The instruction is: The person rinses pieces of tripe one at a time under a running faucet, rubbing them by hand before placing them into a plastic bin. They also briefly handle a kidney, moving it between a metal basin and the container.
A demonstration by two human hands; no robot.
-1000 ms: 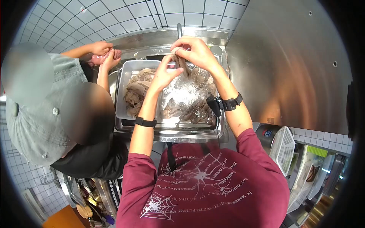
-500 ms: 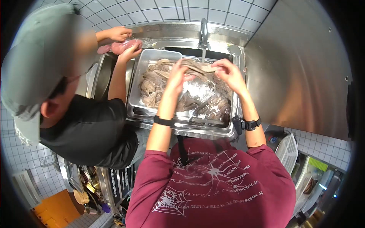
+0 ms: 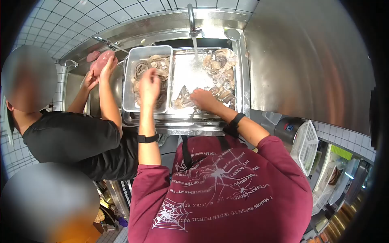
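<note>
My left hand [image 3: 150,87] hovers over a translucent plastic tub [image 3: 170,60]; motion blur hides whether its fingers hold anything. Greyish-brown, soft folded pieces of offal [image 3: 159,62] fill much of that tub. Inside the metal tray [image 3: 190,67] to its right, my right hand [image 3: 204,99] reaches low with its fingers closed on a limp grey-brown piece of offal [image 3: 184,97]. More wet pieces [image 3: 223,60] lie along the tray's right side. Water runs from the faucet [image 3: 192,20] into the tray.
At the left, a co-worker in a black shirt [image 3: 73,137] holds a pink piece of meat [image 3: 102,65] over the neighbouring basin. Another person's blurred head [image 3: 48,202] is at lower left. A steel panel [image 3: 308,60] stands right of the sink, with a white basket [image 3: 304,148] below.
My hands have parted: the left moved over the tub, the right down into the tray. The strip stretched between them is no longer held up. Another person's head has appeared at lower left.
</note>
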